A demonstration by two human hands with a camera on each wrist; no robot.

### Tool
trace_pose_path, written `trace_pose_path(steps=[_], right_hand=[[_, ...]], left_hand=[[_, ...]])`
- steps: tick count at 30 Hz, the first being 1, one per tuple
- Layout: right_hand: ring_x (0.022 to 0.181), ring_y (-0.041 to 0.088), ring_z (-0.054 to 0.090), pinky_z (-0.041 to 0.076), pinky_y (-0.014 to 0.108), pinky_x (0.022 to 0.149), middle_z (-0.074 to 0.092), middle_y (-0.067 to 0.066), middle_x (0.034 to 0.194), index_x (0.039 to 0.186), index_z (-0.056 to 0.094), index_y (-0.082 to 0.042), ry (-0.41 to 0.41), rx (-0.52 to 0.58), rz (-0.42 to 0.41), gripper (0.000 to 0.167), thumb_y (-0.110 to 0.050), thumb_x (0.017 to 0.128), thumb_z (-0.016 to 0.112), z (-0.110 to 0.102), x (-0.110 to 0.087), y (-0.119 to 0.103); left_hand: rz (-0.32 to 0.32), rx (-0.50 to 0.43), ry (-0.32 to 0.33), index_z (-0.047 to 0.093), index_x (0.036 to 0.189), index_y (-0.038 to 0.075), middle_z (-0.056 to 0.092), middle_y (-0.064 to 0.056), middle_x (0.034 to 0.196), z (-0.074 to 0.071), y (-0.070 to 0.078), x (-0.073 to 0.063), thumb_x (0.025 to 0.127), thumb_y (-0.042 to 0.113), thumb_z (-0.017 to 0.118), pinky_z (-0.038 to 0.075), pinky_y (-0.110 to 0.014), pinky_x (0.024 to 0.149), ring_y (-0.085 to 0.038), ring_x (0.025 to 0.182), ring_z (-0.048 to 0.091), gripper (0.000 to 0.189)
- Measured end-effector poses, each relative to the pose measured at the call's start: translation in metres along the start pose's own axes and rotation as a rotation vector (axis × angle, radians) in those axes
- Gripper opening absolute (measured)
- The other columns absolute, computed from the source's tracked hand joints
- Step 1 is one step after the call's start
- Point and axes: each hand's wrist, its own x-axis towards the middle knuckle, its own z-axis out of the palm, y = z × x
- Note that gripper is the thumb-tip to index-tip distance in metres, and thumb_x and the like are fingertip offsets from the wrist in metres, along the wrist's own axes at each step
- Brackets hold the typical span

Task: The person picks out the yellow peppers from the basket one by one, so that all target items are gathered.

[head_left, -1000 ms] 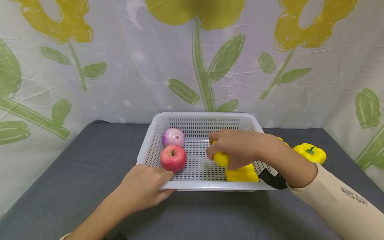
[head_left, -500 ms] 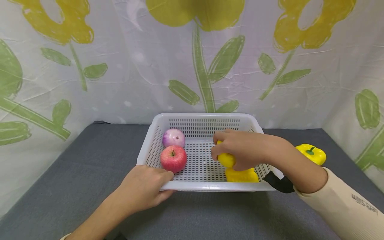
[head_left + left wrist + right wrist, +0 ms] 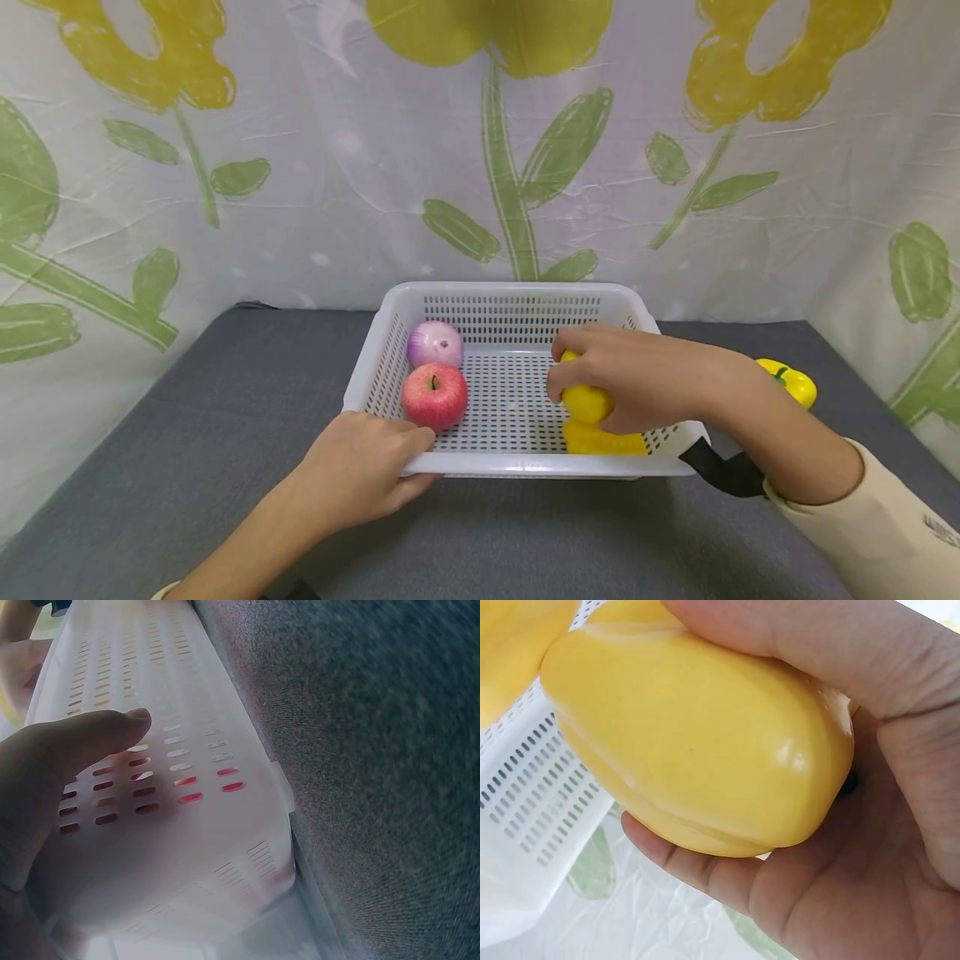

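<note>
My left hand (image 3: 363, 462) grips the near-left rim of a white plastic basket (image 3: 525, 465), its thumb (image 3: 97, 739) lying along the slotted outer wall in the left wrist view. Over the basket's right side, my right hand (image 3: 645, 375) holds a yellow bell pepper (image 3: 705, 742), fingers and thumb curled round it. Just below, a second yellow bell pepper (image 3: 600, 439) lies in the near-right corner of the basket, partly covered by the held one. A red apple (image 3: 434, 397) and a purple onion (image 3: 436, 344) sit along the basket's left side.
Another yellow bell pepper (image 3: 798, 385) with a green stem rests on the grey cloth-covered table (image 3: 247, 400) right of the basket, partly behind my right forearm. A white curtain (image 3: 315, 208) printed with yellow flowers closes off the back. A black strap (image 3: 723, 471) circles my right wrist.
Still holding the bell pepper, my right hand has shifted rightward within the basket. My forearm now covers more of the pepper on the table. The left hand and basket have stayed put.
</note>
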Motion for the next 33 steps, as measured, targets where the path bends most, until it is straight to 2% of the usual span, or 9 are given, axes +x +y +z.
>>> trace_pose_path(steps=[8,14,19,25,33], right_hand=[[0.102,0.021,0.049,0.049,0.035,0.078,0.054,-0.002,0.118,0.105,0.068,-0.033,0.036,0.041,-0.006,0.046,-0.007,0.072,0.088,0.001,-0.013,0.0],[0.101,0.02,0.049,0.048,0.036,0.078,0.054,-0.005,0.117,0.106,0.07,-0.033,0.031,0.076,0.012,0.046,-0.01,0.072,0.089,0.005,-0.022,0.001],[0.101,0.019,0.05,0.047,0.036,0.076,0.053,-0.005,0.117,0.107,0.069,-0.034,0.074,0.053,0.003,0.049,-0.006,0.071,0.087,0.008,-0.033,0.005],[0.103,0.019,0.051,0.049,0.034,0.079,0.053,-0.004,0.12,0.109,0.068,-0.031,0.111,0.018,0.008,0.048,-0.004,0.072,0.083,0.011,-0.042,0.006],[0.108,0.021,0.052,0.048,0.041,0.084,0.052,-0.004,0.123,0.111,0.067,-0.028,0.19,-0.03,0.006,0.047,-0.009,0.072,0.086,0.015,-0.054,0.005]], left_hand=[[0.007,0.002,0.008,0.049,0.071,0.018,0.047,0.009,0.058,0.001,0.0,-0.001,0.075,0.025,0.084,0.028,-0.023,0.045,-0.006,0.05,0.035,0.035],[-0.001,0.004,0.002,0.051,0.072,0.018,0.047,0.009,0.059,0.001,0.0,-0.001,0.074,0.024,0.084,0.028,-0.022,0.045,-0.005,0.05,0.036,0.034],[0.013,0.009,0.025,0.048,0.071,0.018,0.044,0.01,0.058,0.001,0.0,-0.001,0.074,0.024,0.083,0.027,-0.023,0.045,-0.006,0.05,0.034,0.036],[0.01,0.014,0.028,0.047,0.07,0.019,0.042,0.01,0.057,0.001,-0.001,-0.001,0.074,0.024,0.083,0.026,-0.023,0.045,-0.006,0.049,0.034,0.036],[0.006,0.003,0.023,0.049,0.071,0.018,0.042,0.01,0.057,0.002,0.0,-0.001,0.073,0.024,0.085,0.028,-0.022,0.045,-0.005,0.049,0.036,0.037]])
